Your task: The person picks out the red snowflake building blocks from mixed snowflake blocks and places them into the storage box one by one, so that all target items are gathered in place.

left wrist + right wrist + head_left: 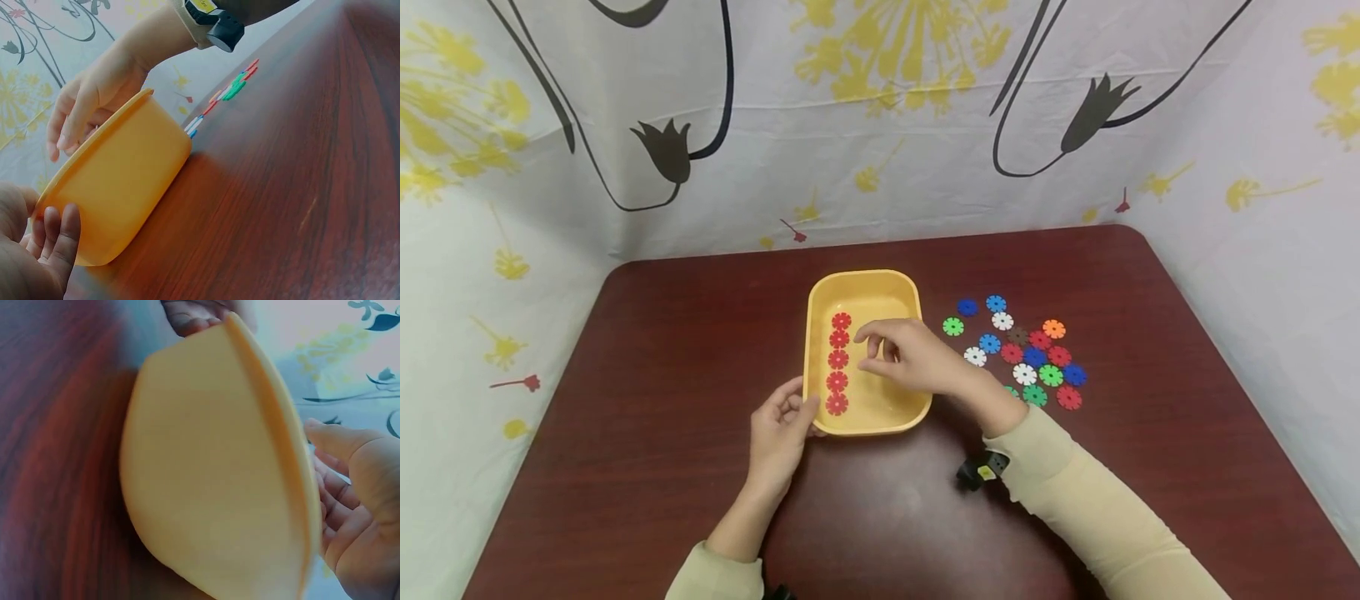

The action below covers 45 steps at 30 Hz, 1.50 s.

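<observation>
A yellow plastic tray with raised walls stands on the table. Along its left side, several red notched discs lie in a column. My left hand holds the tray's near left corner, thumb at the rim and fingers against the outer wall. Over the tray's right half hovers my right hand, thumb and forefinger apart, with nothing visible between them. In the right wrist view, the tray's side wall hides the discs inside.
Right of the tray, many loose notched discs lie scattered on the dark red table, among them an orange disc, a white disc and a brown disc. A patterned cloth hangs behind and at both sides.
</observation>
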Each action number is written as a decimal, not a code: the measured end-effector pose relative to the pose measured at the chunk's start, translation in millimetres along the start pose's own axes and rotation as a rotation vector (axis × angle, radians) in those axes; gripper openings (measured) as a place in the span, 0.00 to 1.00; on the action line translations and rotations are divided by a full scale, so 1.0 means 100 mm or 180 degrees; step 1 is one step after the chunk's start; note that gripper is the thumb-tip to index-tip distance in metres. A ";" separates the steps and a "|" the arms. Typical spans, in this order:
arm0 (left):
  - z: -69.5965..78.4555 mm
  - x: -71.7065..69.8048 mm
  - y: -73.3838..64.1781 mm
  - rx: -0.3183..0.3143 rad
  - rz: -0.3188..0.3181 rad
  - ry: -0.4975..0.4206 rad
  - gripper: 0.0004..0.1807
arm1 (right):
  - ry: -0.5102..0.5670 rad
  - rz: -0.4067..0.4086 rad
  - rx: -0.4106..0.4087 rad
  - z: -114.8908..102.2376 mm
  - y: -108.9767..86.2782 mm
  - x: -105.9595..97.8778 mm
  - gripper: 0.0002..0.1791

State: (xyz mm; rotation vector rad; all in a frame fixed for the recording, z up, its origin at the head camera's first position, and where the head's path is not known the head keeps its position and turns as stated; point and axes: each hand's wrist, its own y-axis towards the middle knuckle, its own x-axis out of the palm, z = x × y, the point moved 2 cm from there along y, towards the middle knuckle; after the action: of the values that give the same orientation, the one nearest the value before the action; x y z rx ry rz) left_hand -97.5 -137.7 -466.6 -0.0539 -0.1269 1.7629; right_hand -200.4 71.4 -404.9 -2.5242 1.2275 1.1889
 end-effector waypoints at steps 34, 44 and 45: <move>-0.04 0.03 -0.05 0.0036 0.0132 -0.0041 0.18 | -0.0116 0.0694 0.1021 0.75 -0.94 -0.85 0.14; -0.01 0.04 0.00 -0.0002 0.0049 -0.0113 0.18 | -0.0422 0.0479 0.1212 0.93 -1.16 -0.90 0.18; -0.01 0.04 0.00 -0.0001 0.0047 -0.0116 0.18 | -0.0449 0.0470 0.1214 0.95 -1.17 -0.90 0.18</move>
State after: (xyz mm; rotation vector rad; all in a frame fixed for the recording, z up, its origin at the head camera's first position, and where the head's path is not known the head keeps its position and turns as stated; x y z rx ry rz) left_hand -98.3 -133.5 -467.4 -0.0230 -0.1537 1.7793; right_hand -209.4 244.2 -436.6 -2.0733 1.4634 1.0212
